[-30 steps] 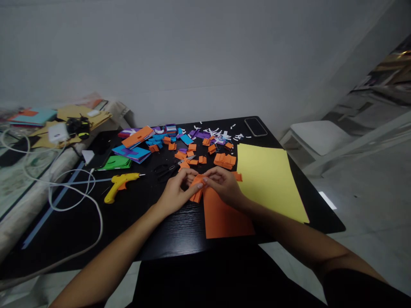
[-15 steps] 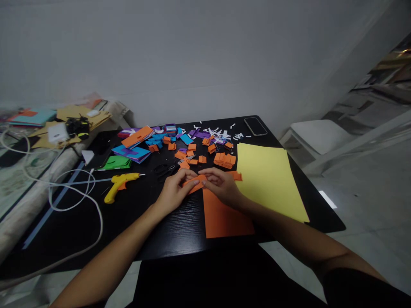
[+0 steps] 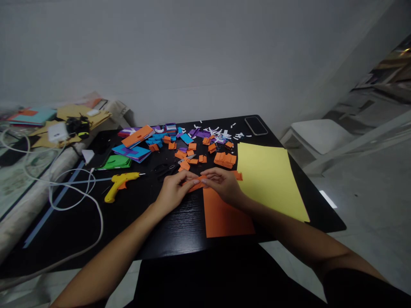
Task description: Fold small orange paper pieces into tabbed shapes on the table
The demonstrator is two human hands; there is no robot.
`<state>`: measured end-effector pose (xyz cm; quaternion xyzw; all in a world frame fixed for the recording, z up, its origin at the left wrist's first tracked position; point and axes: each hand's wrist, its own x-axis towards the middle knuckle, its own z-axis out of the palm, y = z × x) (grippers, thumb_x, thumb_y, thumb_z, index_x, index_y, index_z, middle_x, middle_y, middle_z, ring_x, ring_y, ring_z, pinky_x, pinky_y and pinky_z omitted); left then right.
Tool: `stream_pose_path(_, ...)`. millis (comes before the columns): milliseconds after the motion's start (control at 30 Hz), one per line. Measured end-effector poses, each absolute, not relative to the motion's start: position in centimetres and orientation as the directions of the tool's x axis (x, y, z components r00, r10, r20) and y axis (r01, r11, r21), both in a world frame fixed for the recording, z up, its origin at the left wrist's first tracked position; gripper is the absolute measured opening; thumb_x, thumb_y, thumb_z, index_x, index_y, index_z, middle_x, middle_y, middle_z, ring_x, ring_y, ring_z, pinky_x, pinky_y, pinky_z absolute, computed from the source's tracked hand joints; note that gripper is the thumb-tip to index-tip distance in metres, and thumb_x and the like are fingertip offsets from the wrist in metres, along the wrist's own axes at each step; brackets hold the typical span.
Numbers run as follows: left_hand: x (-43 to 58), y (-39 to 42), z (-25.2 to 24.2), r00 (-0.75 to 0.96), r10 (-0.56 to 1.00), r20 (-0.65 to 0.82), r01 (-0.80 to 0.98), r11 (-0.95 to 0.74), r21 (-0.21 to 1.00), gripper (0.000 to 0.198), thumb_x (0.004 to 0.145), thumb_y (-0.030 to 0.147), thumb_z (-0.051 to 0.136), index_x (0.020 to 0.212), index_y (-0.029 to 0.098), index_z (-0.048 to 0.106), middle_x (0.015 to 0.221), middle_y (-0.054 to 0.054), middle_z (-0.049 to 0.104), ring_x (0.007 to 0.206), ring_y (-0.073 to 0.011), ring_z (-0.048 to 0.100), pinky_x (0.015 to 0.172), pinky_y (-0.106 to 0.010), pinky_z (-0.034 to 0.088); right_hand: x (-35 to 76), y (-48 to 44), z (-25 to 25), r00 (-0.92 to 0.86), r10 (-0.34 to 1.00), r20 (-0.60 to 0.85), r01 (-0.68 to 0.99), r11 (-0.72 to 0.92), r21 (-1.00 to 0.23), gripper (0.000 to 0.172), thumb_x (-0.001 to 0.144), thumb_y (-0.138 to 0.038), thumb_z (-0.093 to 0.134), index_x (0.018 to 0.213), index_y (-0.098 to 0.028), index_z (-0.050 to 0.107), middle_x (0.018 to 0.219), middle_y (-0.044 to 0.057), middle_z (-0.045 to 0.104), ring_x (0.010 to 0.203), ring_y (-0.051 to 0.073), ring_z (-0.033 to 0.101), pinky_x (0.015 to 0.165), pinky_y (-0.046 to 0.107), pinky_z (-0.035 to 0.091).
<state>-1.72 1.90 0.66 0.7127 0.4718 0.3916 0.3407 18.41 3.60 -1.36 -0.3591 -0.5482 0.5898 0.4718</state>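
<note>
Both of my hands meet over the black table (image 3: pixel 180 233), pinching one small folded orange paper piece (image 3: pixel 196 184) between them. My left hand (image 3: pixel 175 191) grips its left end with closed fingers. Its right end is held by my right hand (image 3: pixel 224 185), fingers also closed, resting over the top edge of an orange paper sheet (image 3: pixel 224 216). A stack of small orange pieces (image 3: pixel 224 159) lies just behind my right hand.
A large yellow sheet (image 3: pixel 269 179) lies to the right. A yellow glue gun (image 3: pixel 120 183) and black scissors (image 3: pixel 165 169) lie left of my hands. Coloured paper stacks and scraps (image 3: pixel 138 143) and a phone (image 3: pixel 256 125) sit at the back. White cables (image 3: pixel 67 192) trail on the left.
The orange piece, hanging down unfolded between my hands a second ago, is now folded up flat into a narrow strip pinched between my fingertips. The hands have barely shifted.
</note>
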Motion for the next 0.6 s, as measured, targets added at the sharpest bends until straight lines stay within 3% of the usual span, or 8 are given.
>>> stream_pose_path(300, -1.83, 1.89, 0.71, 0.215, 0.940, 0.263, 0.411, -0.332, 0.849, 0.023, 0.090, 0.040, 0.071, 0.095, 0.018, 0.078, 0.086, -0.004, 0.079, 0.075, -0.0162, 0.070, 0.069, -0.025, 0.052, 18.45, 3.69, -1.33, -0.301, 0.952, 0.062, -0.176, 0.008, -0.984, 0.033, 0.072, -0.040, 0.086, 0.094, -0.020, 0.073, 0.083, 0.002, 0.078, 0.077, 0.019, 0.076, 0.080, 0.037, 0.066)
stream_pose_path(467, -1.68, 2.17, 0.65, 0.151, 0.967, 0.205, 0.278, -0.240, 0.930, 0.021, 0.085, 0.037, 0.077, 0.092, 0.017, 0.077, 0.082, -0.004, 0.077, 0.072, -0.0155, 0.069, 0.068, -0.024, 0.053, 18.46, 3.72, -1.32, -0.334, 0.940, 0.066, -0.169, 0.009, -0.986, 0.029, 0.072, -0.038, 0.087, 0.090, -0.019, 0.075, 0.085, 0.003, 0.078, 0.078, 0.018, 0.076, 0.083, 0.037, 0.065)
stream_pose_path(600, -1.50, 2.30, 0.63, 0.138, 0.978, 0.158, 0.176, -0.182, 0.967, 0.024, 0.081, 0.037, 0.080, 0.090, 0.016, 0.075, 0.078, -0.003, 0.075, 0.068, -0.0146, 0.067, 0.064, -0.024, 0.052, 18.33, 3.23, -1.12, -0.276, 0.952, 0.131, -0.125, 0.099, -0.987, 0.025, 0.076, -0.038, 0.084, 0.090, -0.019, 0.075, 0.084, 0.003, 0.078, 0.077, 0.018, 0.076, 0.081, 0.036, 0.065)
